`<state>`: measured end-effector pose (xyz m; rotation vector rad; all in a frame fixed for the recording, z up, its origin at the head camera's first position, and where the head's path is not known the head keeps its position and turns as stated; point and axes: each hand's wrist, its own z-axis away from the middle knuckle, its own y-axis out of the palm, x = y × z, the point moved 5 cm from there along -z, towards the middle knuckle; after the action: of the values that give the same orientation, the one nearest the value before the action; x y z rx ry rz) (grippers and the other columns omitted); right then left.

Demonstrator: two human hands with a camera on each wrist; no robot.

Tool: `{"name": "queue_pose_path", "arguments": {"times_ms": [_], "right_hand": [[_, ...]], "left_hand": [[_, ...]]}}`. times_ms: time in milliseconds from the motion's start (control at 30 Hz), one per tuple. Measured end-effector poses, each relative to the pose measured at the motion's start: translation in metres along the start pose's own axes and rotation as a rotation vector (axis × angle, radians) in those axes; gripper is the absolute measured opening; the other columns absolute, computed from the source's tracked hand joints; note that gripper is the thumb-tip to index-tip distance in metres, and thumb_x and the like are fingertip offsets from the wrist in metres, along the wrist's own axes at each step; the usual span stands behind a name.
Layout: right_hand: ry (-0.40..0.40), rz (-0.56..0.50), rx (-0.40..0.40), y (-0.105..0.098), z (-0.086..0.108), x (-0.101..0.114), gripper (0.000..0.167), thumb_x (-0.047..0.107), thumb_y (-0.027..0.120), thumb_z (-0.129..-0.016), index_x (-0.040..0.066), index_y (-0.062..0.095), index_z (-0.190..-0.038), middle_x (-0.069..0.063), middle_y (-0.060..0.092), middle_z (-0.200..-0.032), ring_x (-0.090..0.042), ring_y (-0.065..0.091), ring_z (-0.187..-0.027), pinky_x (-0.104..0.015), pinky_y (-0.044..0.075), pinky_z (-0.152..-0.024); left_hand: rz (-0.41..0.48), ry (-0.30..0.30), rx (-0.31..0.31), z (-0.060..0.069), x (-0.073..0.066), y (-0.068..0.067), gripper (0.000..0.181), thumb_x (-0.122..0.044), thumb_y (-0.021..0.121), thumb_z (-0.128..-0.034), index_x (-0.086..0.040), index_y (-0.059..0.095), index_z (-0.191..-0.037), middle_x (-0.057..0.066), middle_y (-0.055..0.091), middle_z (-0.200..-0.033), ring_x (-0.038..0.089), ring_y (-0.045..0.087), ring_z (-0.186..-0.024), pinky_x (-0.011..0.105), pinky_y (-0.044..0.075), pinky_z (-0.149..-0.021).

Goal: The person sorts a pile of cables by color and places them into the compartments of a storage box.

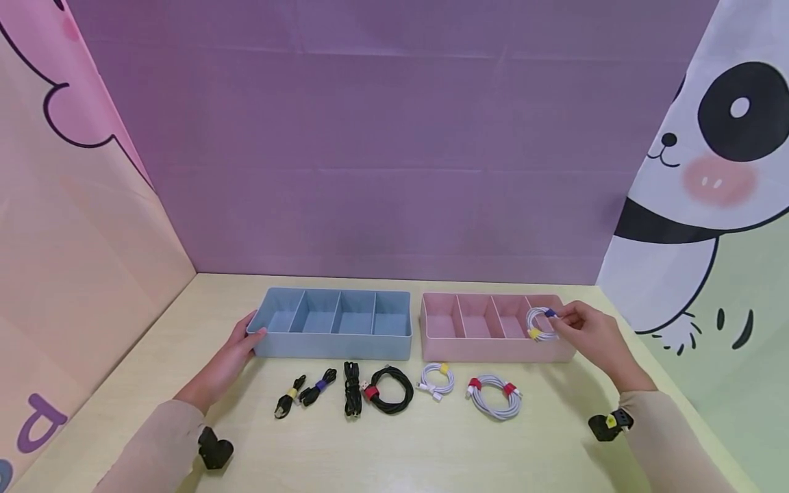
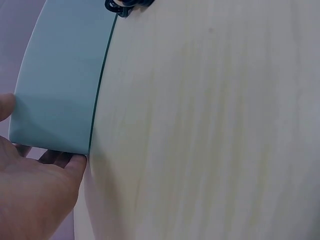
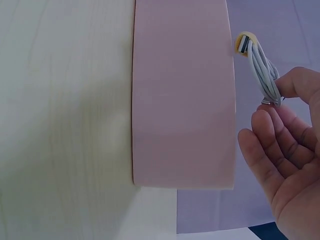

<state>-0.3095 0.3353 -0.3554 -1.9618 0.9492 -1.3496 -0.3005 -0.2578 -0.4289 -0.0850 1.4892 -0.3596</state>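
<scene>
My right hand (image 1: 588, 335) pinches a coiled white cable (image 1: 540, 324) with a yellow and a blue tie. It hangs above the right end of the pink divided box (image 1: 499, 350). The right wrist view shows the same white cable (image 3: 262, 70) between thumb and fingers, its USB plug by the yellow tie. At the left end of the blue divided box (image 1: 333, 346), my left hand (image 1: 237, 346) holds the corner, thumb on the rim. In the left wrist view its fingers reach round the end of the blue box (image 2: 60, 85).
In front of the boxes lie black cables with yellow (image 1: 290, 397), blue (image 1: 317, 387) and red (image 1: 390, 390) ties, and a folded black cable (image 1: 353, 390). White coils with yellow (image 1: 436, 381) and red (image 1: 494, 397) ties lie right of them. A purple backdrop (image 1: 394, 150) stands behind.
</scene>
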Motion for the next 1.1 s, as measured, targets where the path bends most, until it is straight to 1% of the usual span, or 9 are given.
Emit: {"name": "queue_pose_path", "arguments": {"times_ms": [267, 500, 667, 800, 900, 1100], "right_hand": [[-0.013, -0.008, -0.004, 0.005, -0.004, 0.008, 0.021, 0.021, 0.068, -0.095, 0.001, 0.066, -0.099, -0.005, 0.066, -0.085, -0.018, 0.058, -0.077, -0.022, 0.049, -0.063], [-0.011, -0.012, -0.001, 0.010, -0.009, 0.009, 0.019, 0.021, 0.068, -0.095, 0.002, 0.066, -0.099, -0.004, 0.066, -0.084, -0.019, 0.059, -0.078, -0.023, 0.050, -0.065], [-0.014, -0.027, 0.007, 0.014, -0.012, 0.010, 0.018, 0.020, 0.069, -0.094, 0.002, 0.067, -0.099, -0.004, 0.067, -0.083, -0.019, 0.059, -0.079, -0.025, 0.050, -0.066], [-0.002, -0.046, 0.026, 0.017, -0.013, 0.011, 0.019, 0.019, 0.068, -0.095, 0.002, 0.067, -0.102, -0.005, 0.066, -0.085, -0.020, 0.059, -0.080, -0.025, 0.050, -0.066], [0.004, -0.050, 0.044, 0.018, -0.014, 0.012, 0.018, 0.018, 0.067, -0.095, 0.001, 0.067, -0.103, -0.005, 0.066, -0.087, -0.021, 0.058, -0.081, -0.024, 0.050, -0.067], [0.010, -0.022, 0.063, 0.021, -0.017, 0.013, 0.019, 0.019, 0.068, -0.096, 0.002, 0.066, -0.102, -0.005, 0.066, -0.087, -0.021, 0.058, -0.082, -0.030, 0.050, -0.069]], "left_hand": [[-0.009, -0.002, 0.000, 0.000, -0.001, 0.000, 0.073, -0.030, 0.031, -0.1105, -0.006, -0.019, -0.157, 0.026, -0.017, -0.161, 0.045, -0.006, -0.148, 0.062, 0.008, -0.118], [-0.028, -0.016, 0.000, 0.001, -0.002, 0.000, 0.073, -0.033, 0.031, -0.1104, -0.006, -0.019, -0.157, 0.025, -0.018, -0.162, 0.045, -0.007, -0.148, 0.062, 0.008, -0.118], [-0.022, -0.016, -0.006, -0.001, 0.000, 0.000, 0.072, -0.030, 0.031, -0.1106, -0.006, -0.019, -0.157, 0.025, -0.017, -0.162, 0.044, -0.006, -0.148, 0.061, 0.009, -0.118], [-0.015, -0.013, -0.008, 0.000, 0.000, 0.000, 0.072, -0.029, 0.031, -0.1106, -0.006, -0.018, -0.157, 0.026, -0.017, -0.162, 0.044, -0.005, -0.149, 0.060, 0.009, -0.119], [-0.023, -0.016, -0.007, 0.001, 0.000, 0.000, 0.073, -0.032, 0.031, -0.1103, -0.007, -0.018, -0.157, 0.025, -0.017, -0.162, 0.044, -0.005, -0.149, 0.060, 0.009, -0.119], [-0.024, -0.010, -0.008, 0.002, -0.002, 0.001, 0.074, -0.034, 0.032, -0.1100, -0.007, -0.017, -0.158, 0.024, -0.016, -0.162, 0.044, -0.005, -0.149, 0.061, 0.008, -0.119]]}}
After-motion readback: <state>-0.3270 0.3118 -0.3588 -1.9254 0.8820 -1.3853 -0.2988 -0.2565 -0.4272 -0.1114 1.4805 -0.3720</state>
